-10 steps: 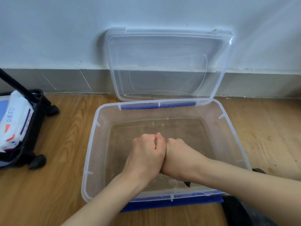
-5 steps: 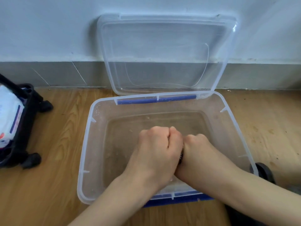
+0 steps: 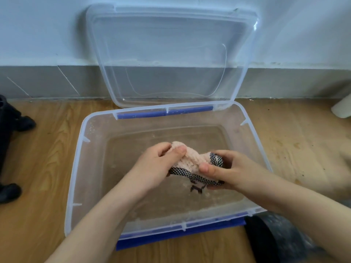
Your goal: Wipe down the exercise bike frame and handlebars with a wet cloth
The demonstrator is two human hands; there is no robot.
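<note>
A wet pale pink cloth [image 3: 191,158] with a black-and-white checked edge hangs between my two hands above the water. My left hand [image 3: 161,164] pinches its left end with thumb and fingers. My right hand [image 3: 228,169] grips its right end, thumb on top. Both hands hover over a clear plastic tub [image 3: 76,168] that holds shallow, slightly cloudy water. The exercise bike is not in view.
The tub's clear lid [image 3: 171,54] leans against the wall behind it. A black wheeled cart [image 3: 9,139] stands at the left edge on the wooden floor. A white object [image 3: 341,109] sits at the far right. A dark shape [image 3: 269,240] lies by the tub's near right corner.
My fists were pressed together around the hidden cloth. They have since parted and turned, and the cloth is now spread between them. The view has shifted right, so the cart sits further left.
</note>
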